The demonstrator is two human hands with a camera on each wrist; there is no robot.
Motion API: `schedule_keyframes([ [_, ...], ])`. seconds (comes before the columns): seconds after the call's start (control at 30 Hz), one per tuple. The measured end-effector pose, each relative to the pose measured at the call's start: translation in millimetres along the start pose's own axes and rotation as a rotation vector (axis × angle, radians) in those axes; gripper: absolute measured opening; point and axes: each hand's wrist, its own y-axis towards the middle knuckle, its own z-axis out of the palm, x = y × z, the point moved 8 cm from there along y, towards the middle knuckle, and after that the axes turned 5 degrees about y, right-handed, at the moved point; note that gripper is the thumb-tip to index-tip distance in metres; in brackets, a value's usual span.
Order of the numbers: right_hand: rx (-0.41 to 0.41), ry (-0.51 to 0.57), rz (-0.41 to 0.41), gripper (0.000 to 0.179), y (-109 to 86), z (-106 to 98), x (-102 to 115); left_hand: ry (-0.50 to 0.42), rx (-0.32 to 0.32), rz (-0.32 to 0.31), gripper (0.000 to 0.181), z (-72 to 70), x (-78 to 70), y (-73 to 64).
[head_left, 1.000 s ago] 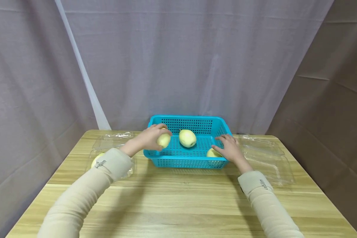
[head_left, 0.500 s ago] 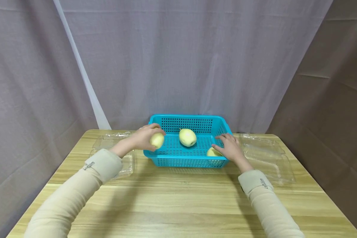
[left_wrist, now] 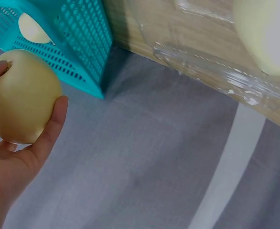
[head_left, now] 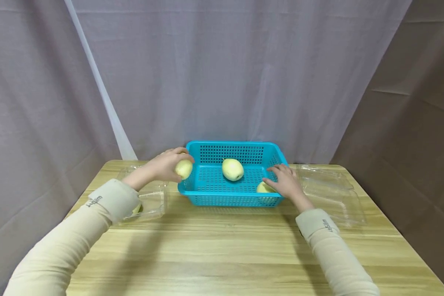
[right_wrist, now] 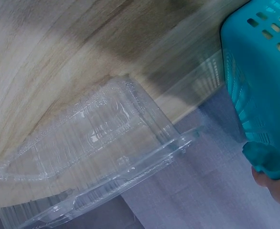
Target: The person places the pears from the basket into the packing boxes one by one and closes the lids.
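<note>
Sleeves: Two pale sleeves (head_left: 334, 255) reach in over the wooden tabletop (head_left: 222, 250) from the near side.
Box pear: One yellow pear (head_left: 136, 210) seems to sit in the left clear box (head_left: 154, 198). The left sleeve hides most of it.
Right clear box: Another see-through box (head_left: 329, 201) lies just to the right of the blue basket (head_left: 222, 193).
Corner pear: A second pear (head_left: 264, 187) is inside the basket, at its near right corner. The right thumb is just over it.
Right hand: The right hand (head_left: 287, 185) rests at the basket's right side, with thumb and pointing finger apart. No one can tell if its other fingers grip the rim or the pear.
Left hand: The left hand (head_left: 164, 165) grips a third pear, thumb on one side and fingers on the other.
Held pear: This pear (head_left: 184, 169) is up by the basket's left rim, between the basket and the left clear box. That box is left of it and closer to the person, and the left hand is the nearer hand. The pear looks almost round, so its long way is hard to see.
Middle pear: A fourth pear (head_left: 232, 169) lies in the basket's middle, to the right of the left hand. It slants, stem to the back left.
Curtain: A gray cloth (head_left: 225, 74) hangs behind the tabletop.
</note>
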Motion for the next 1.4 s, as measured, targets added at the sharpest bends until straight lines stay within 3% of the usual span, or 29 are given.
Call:
schedule_keyframes([
  [0.33,-0.016,-0.012,-0.019,0.052,1.9,-3.2,-0.7,0.011,-0.018,-0.026,0.058,-8.1,16.8,-13.6],
  [0.87,-0.024,0.001,-0.029,0.051,-0.2,1.2,1.2,0.036,0.015,-0.05,0.059,-5.0,39.9,-31.7],
  [1.1,-0.033,-0.007,-0.021,0.051,-1.6,0.7,-4.9,0.019,0.006,-0.05,0.058,6.8,48.2,-37.2],
  [1.4,-0.032,-0.001,-0.027,0.051,1.1,1.2,-0.5,0.064,0.003,-0.051,0.057,20.3,56.5,-52.0],
])
